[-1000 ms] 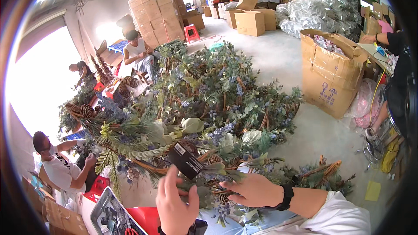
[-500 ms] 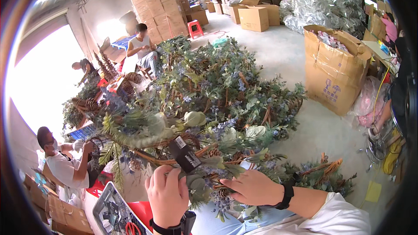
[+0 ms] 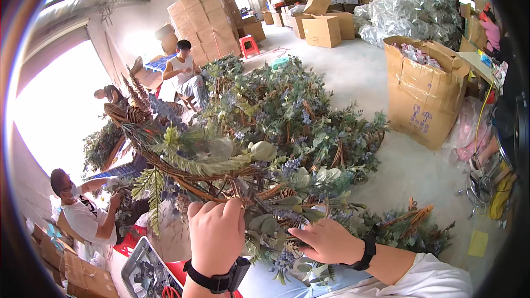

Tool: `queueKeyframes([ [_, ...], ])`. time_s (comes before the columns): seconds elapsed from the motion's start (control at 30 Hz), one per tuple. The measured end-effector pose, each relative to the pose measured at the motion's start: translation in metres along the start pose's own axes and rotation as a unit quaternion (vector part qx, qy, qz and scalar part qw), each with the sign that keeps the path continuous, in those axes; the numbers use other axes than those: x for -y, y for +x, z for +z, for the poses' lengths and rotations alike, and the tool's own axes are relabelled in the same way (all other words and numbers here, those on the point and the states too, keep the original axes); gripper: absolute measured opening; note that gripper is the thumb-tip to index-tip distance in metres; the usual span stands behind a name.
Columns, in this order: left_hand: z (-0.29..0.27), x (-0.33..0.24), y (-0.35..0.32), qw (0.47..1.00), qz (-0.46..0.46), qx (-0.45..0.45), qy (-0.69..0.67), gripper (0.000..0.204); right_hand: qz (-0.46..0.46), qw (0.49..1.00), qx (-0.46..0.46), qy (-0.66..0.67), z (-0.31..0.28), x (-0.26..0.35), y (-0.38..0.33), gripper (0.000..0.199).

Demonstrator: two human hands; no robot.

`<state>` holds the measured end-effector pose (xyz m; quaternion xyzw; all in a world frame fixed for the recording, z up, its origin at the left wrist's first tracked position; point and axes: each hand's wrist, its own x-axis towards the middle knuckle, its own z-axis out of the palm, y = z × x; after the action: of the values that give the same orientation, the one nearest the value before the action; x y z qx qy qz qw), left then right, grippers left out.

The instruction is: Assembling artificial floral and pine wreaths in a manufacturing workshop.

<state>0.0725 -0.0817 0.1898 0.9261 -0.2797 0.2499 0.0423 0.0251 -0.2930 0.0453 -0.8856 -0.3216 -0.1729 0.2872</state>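
Note:
A twig wreath (image 3: 190,179) with green leaves, pine cones and blue berries is tilted up before me, its lower part at my hands. My left hand (image 3: 216,234) is closed at the lower edge, knuckles up, by the bare twigs. Its fingertips are hidden, so what they pinch cannot be made out. My right hand (image 3: 331,241) is closed on the wreath's lower right part, thumb and forefinger among the leaves beside blue berries (image 3: 284,260). The black tag seen earlier does not show.
Left of my knees stands a grey tray (image 3: 135,267) with small dark pieces and red-handled scissors (image 3: 170,291). Beyond lies a large heap of wreaths (image 3: 287,110). A tall open carton (image 3: 422,94) stands right. Three people sit or bend at the left.
My left hand has turned, its fingers now curled with the knuckles up. The black tag has gone from sight. The wreath's left side has risen slightly; my right hand has shifted slightly right.

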Motion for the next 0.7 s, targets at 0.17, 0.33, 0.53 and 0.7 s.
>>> queueKeyframes([
  [0.17, -0.002, 0.006, 0.005, 0.998, 0.056, -0.020, 0.000, 0.015, 0.011, 0.999, 0.032, -0.035, -0.006, 0.002, 0.003, 0.059],
  [0.33, 0.001, 0.008, 0.003, 0.991, 0.125, -0.031, 0.024, 0.015, 0.007, 0.999, 0.019, -0.027, -0.001, 0.000, -0.003, 0.062],
  [0.53, -0.007, 0.002, 0.002, 0.987, 0.109, 0.022, 0.117, 0.013, -0.008, 1.000, 0.016, -0.018, 0.000, 0.001, -0.001, 0.066],
  [0.7, -0.011, 0.013, 0.005, 0.991, 0.115, 0.073, 0.010, 0.012, -0.025, 1.000, 0.004, -0.016, 0.001, -0.002, -0.004, 0.060],
])
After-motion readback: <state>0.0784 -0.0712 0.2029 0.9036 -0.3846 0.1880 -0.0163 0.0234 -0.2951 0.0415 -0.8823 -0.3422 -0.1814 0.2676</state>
